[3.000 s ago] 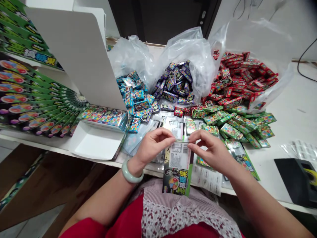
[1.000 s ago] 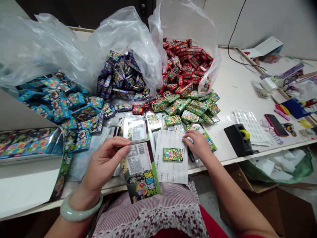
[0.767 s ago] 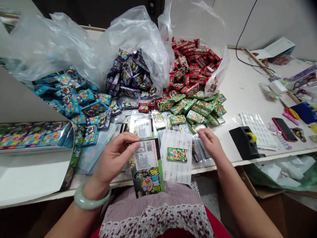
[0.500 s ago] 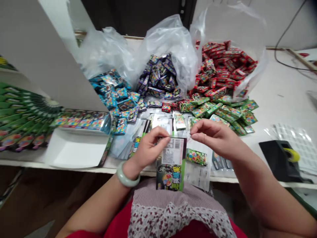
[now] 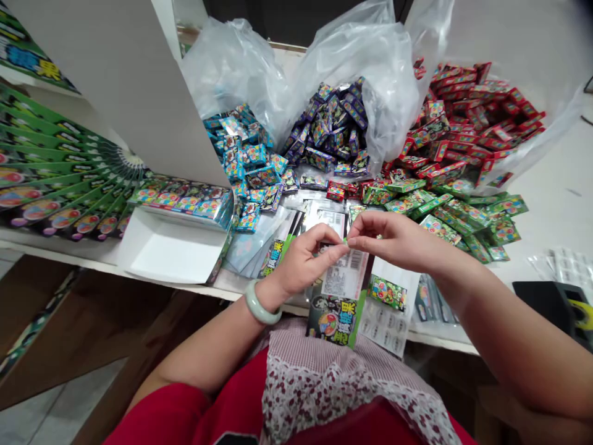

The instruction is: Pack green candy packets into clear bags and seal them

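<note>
**A green-edged candy card (image 5: 336,312) is pinched at its top edge by both hands, held up off the counter (image 5: 88,254).**

Each grip is closed on the card: the left hand (image 5: 303,264) and the right hand (image 5: 393,238) meet almost fingertip to fingertip, seemingly so that the card is kept steady over the counter's front edge. A small green candy box (image 5: 388,292) lies just beside it on a printed white sheet (image 5: 384,330) — heaps of red boxes (image 5: 472,117) and purple boxes (image 5: 331,127) are banked beyond.

Hands (image 5: 309,262) pinching a barcoded card (image 5: 343,284), jade bangle (image 5: 262,303) on left wrist (image 5: 278,287), boxes (image 5: 463,123) heaped beyond (red, blue, purple, green)
</note>
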{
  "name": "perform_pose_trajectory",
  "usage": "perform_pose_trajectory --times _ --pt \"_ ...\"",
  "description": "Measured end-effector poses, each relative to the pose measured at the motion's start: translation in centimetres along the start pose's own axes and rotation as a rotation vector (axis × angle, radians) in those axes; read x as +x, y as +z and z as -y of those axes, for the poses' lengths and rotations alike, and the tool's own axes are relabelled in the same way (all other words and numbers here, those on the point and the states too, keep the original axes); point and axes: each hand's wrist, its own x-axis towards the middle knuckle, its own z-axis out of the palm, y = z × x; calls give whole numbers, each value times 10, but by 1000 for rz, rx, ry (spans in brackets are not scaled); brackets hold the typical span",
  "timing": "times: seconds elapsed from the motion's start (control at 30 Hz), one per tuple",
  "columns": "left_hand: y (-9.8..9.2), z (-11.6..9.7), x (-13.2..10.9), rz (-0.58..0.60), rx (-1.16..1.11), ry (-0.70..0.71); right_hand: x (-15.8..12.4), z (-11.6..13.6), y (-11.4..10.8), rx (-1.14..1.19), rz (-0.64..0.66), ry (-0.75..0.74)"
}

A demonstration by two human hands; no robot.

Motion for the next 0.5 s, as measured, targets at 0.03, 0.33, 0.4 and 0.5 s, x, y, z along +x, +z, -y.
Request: perform_pose_trajectory --times 0.03,0.33,0.4,0.5 --pt "1 1 0 -12 6 3 0 0 1 -10 -1 1" --pt "4 9 -2 -76 87 85 12 -6 -3 -41 -38 37" --pt "3 4 0 -67 111 126 17 -12 -7 84 85 119" --pt "3 -5 1 -50 208 145 19 -22 -2 190 129 160"
